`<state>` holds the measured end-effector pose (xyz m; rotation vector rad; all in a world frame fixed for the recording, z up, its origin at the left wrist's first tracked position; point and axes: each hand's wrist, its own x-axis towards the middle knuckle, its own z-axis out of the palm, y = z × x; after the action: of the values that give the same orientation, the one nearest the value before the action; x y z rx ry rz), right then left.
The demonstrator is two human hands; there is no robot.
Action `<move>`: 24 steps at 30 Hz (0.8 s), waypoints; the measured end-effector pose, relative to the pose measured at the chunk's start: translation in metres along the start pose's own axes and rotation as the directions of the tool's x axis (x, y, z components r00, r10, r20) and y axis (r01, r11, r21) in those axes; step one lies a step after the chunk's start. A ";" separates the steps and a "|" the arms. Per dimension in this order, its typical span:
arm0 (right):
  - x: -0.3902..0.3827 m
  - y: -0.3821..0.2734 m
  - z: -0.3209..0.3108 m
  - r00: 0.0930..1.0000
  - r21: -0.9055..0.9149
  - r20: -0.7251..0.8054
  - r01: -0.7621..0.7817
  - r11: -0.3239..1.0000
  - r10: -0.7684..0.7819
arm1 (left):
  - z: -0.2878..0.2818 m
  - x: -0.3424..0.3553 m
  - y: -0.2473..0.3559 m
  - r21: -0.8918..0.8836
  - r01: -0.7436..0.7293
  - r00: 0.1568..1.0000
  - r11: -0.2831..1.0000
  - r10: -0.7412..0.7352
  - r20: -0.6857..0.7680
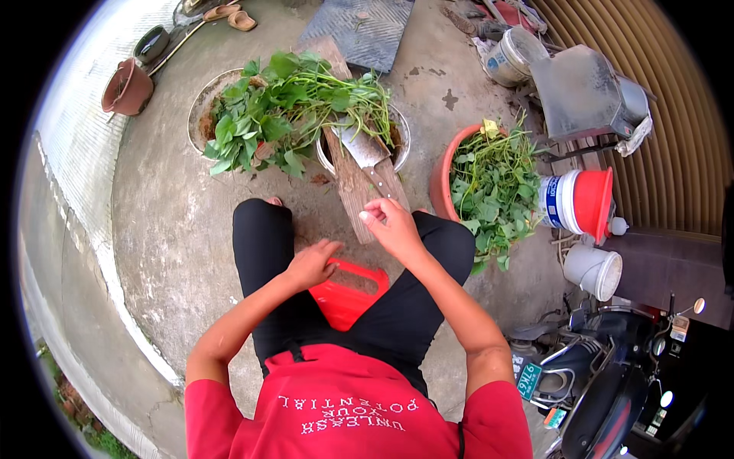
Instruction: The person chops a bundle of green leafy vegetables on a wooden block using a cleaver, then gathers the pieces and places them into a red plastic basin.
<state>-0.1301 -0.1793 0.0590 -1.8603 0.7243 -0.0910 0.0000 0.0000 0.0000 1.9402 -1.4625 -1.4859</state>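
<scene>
My right hand [390,226] hovers over the lower end of a wooden plank [354,199], its fingers loosely curved and apart, close to the handle of a cleaver [361,149] lying on the plank. My left hand [310,264] is by a red plastic stool [344,306] between my legs, fingers bent and apart with nothing visible in them. The plank lies across a white-rimmed bucket [403,134], beneath long leafy green stems [352,96]. More leaves [237,130] spill over a second basin [200,107] to its left. An orange tub [443,176] of greens stands at the right.
A dark textured sheet [355,30] lies at the back. Pots [126,88] and sandals [233,19] are at upper left. Along the right stand a metal-topped object [573,92], buckets [592,271], a corrugated shutter [634,46] and a parked scooter [589,390]. A ledge [84,229] runs along the left.
</scene>
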 end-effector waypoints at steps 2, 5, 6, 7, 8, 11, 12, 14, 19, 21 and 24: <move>0.002 0.039 0.000 0.995 -0.402 -0.090 0.003 0.916 -0.042 | -0.006 0.015 -0.001 0.228 -0.104 0.953 0.968 0.163 -0.256; 0.062 0.057 -0.010 0.989 -0.676 -0.130 -0.039 0.736 -0.066 | -0.078 0.074 -0.013 0.467 -0.100 0.797 0.879 0.352 -0.491; 0.077 0.067 -0.016 0.993 -0.697 -0.119 -0.069 0.714 -0.020 | -0.096 0.092 -0.006 0.525 -0.062 0.778 0.849 0.371 -0.508; 0.081 0.074 -0.015 0.992 -0.690 -0.123 -0.078 0.720 -0.010 | -0.111 0.104 -0.001 0.576 -0.027 0.767 0.817 0.386 -0.512; 0.083 0.080 -0.012 0.992 -0.710 -0.115 -0.117 0.695 0.050 | -0.123 0.115 -0.001 0.610 -0.013 0.769 0.792 0.399 -0.501; 0.094 0.095 -0.009 0.988 -0.735 -0.106 -0.155 0.660 0.114 | -0.165 0.166 -0.014 0.821 0.178 0.783 0.542 0.427 -0.451; 0.098 0.100 -0.008 0.985 -0.741 -0.106 -0.169 0.650 0.134 | -0.179 0.181 -0.012 0.840 0.210 0.802 0.501 0.404 -0.441; 0.102 0.099 -0.002 0.983 -0.767 -0.096 -0.172 0.618 0.155 | -0.200 0.207 -0.018 0.863 0.270 0.817 0.427 0.372 -0.440; 0.111 0.138 0.023 0.986 -0.881 -0.168 -0.148 0.450 -0.003 | -0.235 0.253 -0.027 0.847 0.299 0.836 0.439 0.307 -0.454; 0.112 0.143 0.028 0.979 -0.848 -0.201 -0.160 0.505 -0.027 | -0.245 0.267 -0.027 0.852 0.286 0.878 0.438 0.236 -0.416; 0.117 0.138 0.032 0.963 -0.838 -0.224 -0.112 0.533 -0.150 | -0.261 0.281 -0.025 0.902 0.267 0.930 0.338 0.156 -0.334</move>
<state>-0.0831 -0.2449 -0.1062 -2.8554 1.0580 0.0062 0.2198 -0.3086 -0.0613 2.6442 -2.3441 -0.0014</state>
